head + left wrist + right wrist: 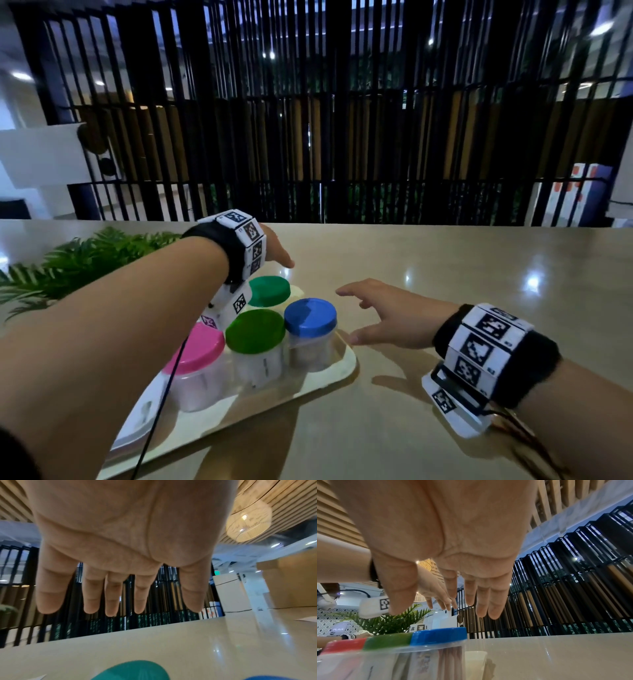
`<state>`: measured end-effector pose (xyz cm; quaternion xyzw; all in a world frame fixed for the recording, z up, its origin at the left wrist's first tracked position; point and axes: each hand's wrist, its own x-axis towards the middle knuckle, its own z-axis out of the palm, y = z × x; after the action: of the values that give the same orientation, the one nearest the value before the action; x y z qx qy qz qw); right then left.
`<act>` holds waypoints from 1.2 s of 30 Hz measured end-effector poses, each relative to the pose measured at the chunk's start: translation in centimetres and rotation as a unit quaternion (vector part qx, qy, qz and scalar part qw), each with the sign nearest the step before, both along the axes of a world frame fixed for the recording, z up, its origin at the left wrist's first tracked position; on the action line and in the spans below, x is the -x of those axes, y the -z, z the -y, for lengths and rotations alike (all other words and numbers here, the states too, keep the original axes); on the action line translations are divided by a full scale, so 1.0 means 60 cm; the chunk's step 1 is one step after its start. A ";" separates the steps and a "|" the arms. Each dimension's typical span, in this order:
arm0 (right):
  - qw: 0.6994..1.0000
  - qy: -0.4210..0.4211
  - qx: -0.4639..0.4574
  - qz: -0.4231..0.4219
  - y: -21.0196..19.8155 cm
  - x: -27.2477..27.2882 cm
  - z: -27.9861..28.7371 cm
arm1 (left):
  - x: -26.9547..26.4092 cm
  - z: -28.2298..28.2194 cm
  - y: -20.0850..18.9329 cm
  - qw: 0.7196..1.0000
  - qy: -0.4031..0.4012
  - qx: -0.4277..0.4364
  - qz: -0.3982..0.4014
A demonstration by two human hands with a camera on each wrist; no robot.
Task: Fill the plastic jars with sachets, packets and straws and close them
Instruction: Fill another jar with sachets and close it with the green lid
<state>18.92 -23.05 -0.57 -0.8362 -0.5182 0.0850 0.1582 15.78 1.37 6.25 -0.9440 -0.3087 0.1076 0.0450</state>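
Observation:
Several clear plastic jars stand closed on a cream tray point(337, 371): a pink-lidded jar point(193, 356), a green-lidded jar point(255, 342), a blue-lidded jar point(310, 330) and a teal-lidded jar point(269, 291) behind them. Sachets show through the blue-lidded jar's wall point(436, 660). My left hand point(277, 255) hovers past the teal lid point(132, 670), fingers point(111, 601) straight and spread, holding nothing. My right hand point(380, 310) floats just right of the blue lid point(439, 635), palm down, fingers point(493, 601) extended, empty.
The tray lies on a glossy beige table point(445, 260). A green fern-like plant point(85, 260) sits at the table's left. A black slatted screen point(325, 137) runs behind the far edge. A black cable point(164, 394) hangs from my left wrist over the tray.

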 end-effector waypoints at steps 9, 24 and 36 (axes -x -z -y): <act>1.000 0.002 -0.007 -0.002 0.018 -0.005 0.043 | -0.029 -0.016 0.004 0.990 0.031 -0.084 -0.111; 0.999 0.027 0.000 -0.017 0.024 -0.022 0.048 | -0.069 -0.046 0.096 0.984 0.076 -0.023 -0.159; 0.998 0.045 0.033 -0.031 0.028 -0.026 0.052 | -0.034 -0.040 0.023 0.996 0.083 -0.031 0.006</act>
<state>20.48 -26.20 -2.25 -0.8605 -0.4719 0.1205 0.1499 17.79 3.74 4.84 -0.9651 -0.2332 0.0877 0.0812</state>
